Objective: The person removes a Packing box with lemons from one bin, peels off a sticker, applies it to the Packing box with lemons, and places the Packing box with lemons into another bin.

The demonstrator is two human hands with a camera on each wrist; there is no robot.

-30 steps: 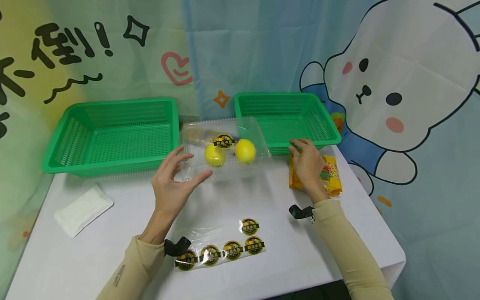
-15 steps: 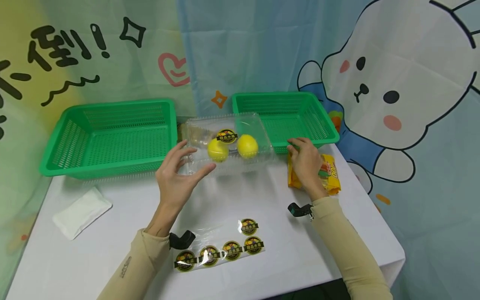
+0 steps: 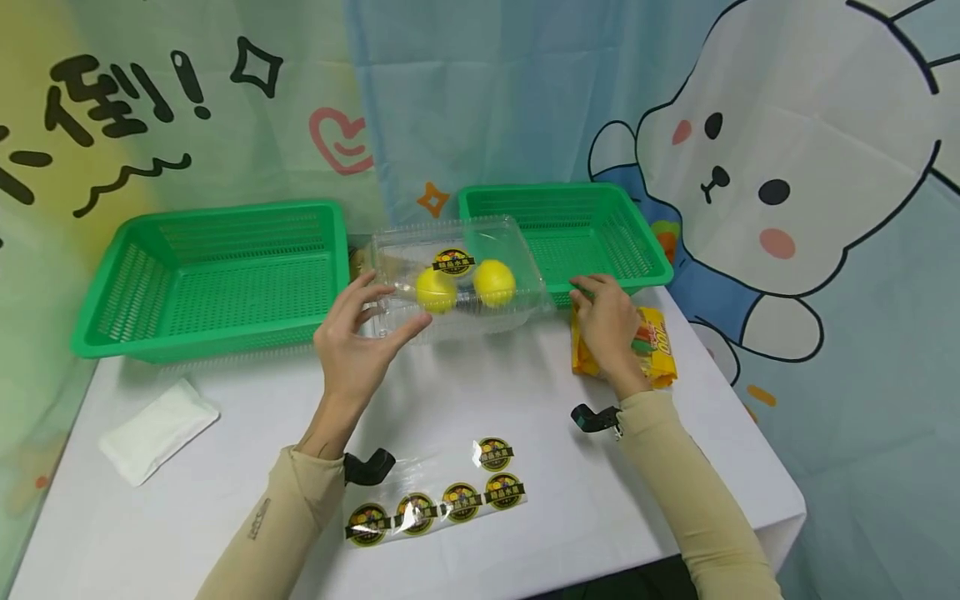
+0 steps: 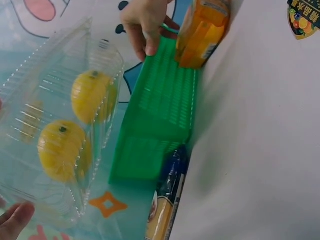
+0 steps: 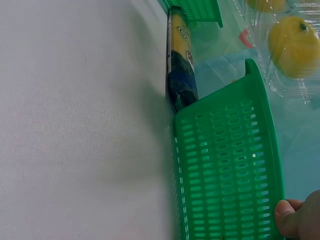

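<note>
My left hand [image 3: 352,337] grips the left side of a clear plastic clamshell box [image 3: 401,325], thumb in front and fingers behind. The box hangs tilted above the table and carries a round dark sticker [image 3: 453,262]. Two round yellow lemon-like fruits [image 3: 494,283] lie inside, and both show through the plastic in the left wrist view [image 4: 62,150]. At the right, my right hand [image 3: 609,325] pinches the front rim of a green basket [image 3: 555,294]; its thumb [image 5: 285,212] presses on that rim in the right wrist view.
A second green basket [image 3: 210,333] stands back left. A yellow packet [image 3: 656,342] lies under my right forearm. A blue-capped packet [image 4: 165,200] lies between the baskets. A sticker sheet [image 3: 427,475] lies near the front, a white packet [image 3: 159,432] at the left.
My left hand and the clamshell box have risen slightly, and the box has tilted a little. My right hand stays at the basket rim. The whole view has shifted slightly.
</note>
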